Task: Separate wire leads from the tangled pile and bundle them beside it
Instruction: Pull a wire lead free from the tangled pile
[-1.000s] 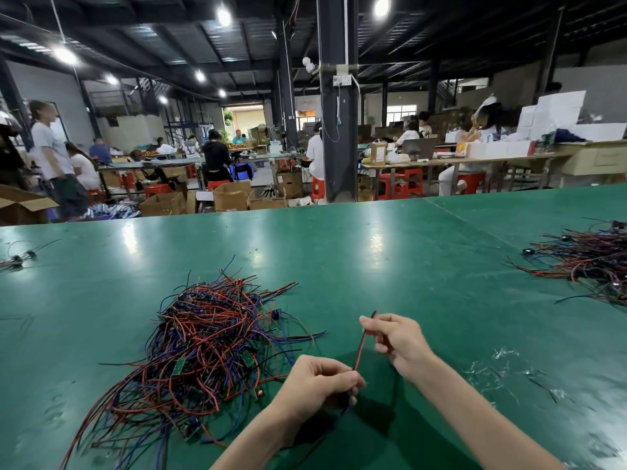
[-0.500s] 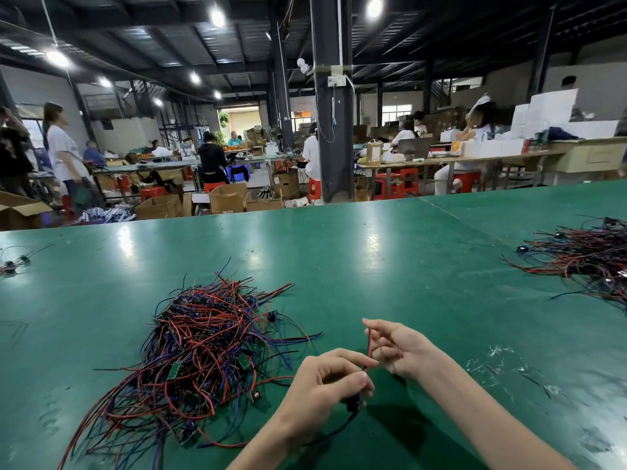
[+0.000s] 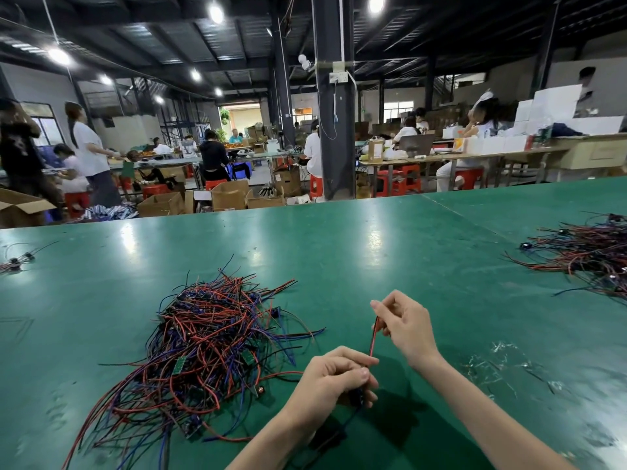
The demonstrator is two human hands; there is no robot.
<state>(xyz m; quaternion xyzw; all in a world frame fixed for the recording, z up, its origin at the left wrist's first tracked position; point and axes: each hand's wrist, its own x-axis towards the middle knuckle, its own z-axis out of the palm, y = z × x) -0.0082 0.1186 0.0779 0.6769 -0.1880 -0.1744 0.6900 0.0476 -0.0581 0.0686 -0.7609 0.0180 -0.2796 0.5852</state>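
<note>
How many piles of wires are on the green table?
3. A big tangled pile beside the left hand, another pile cut off by the right edge, and a tiny bunch at the far left edge. More may lie outside the view.

Red lead [image 3: 373, 337], red-blue-black pile [image 3: 210, 340] (green table [image 3: 373, 249])

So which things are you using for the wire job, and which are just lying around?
Job: left hand, right hand, red wire lead held by both, tangled wire pile.
Lying about: second wire pile at right, clear scraps, cardboard boxes.
</note>
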